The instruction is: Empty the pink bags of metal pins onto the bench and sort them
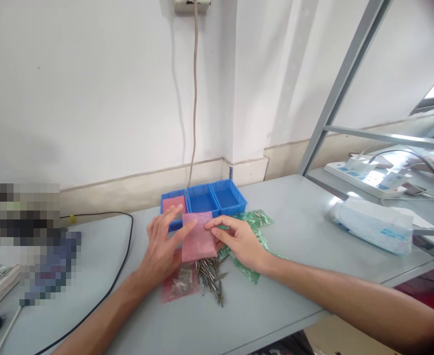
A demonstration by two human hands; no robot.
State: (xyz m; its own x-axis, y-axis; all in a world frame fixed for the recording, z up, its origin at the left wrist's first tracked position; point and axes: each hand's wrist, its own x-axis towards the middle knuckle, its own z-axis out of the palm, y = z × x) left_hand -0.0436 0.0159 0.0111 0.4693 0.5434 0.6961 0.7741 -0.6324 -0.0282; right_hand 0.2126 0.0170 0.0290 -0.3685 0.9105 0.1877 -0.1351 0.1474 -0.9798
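Observation:
My left hand (164, 246) and my right hand (239, 240) both hold a small pink plastic bag (199, 238) above the grey table (298, 231). The left fingers lie along its left edge; the right thumb and fingers pinch its right upper corner. Under the bag lies a heap of small metal pins (210, 279). Another pink bag with parts (180, 285) lies by my left wrist. Green bags (255, 222) lie under and behind my right hand.
Three joined blue trays (217, 197) stand against the wall, the left one holding a pink bag. A black cable (122, 266) curves at the left. A white packet (374, 226) and a power strip (364, 176) lie at the right, beside a metal frame.

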